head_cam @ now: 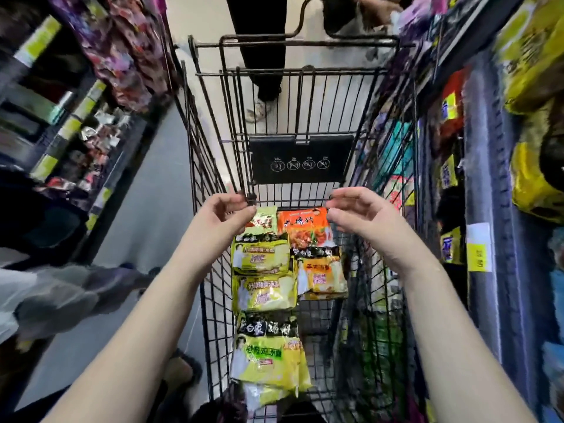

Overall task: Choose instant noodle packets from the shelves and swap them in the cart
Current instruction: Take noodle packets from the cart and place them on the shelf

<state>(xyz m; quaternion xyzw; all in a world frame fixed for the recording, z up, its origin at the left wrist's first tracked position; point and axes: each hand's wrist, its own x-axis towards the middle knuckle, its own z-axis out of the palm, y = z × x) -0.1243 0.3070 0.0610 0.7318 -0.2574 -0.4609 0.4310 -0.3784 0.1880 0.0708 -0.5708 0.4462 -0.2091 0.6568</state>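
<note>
A black wire shopping cart (210,166) fills the middle of the view. Several instant noodle packets lie in its basket: yellow-green ones (262,291) in a row down the left, another yellow-green one (268,358) nearest me, an orange packet (305,228) at the far end, and an orange-and-white one (323,276) on the right. The folding seat flap (300,161) with its black plate hangs above them. My left hand (222,216) pinches the flap's lower left corner. My right hand (361,215) hovers by the lower right corner, its fingers loosely curled and holding nothing.
Shelves of packaged food line both sides; yellow noodle packs (534,65) fill the right shelf close to the cart. A person in dark trousers (262,56) stands just beyond the cart's front. Another blurred person (52,297) is low on the left.
</note>
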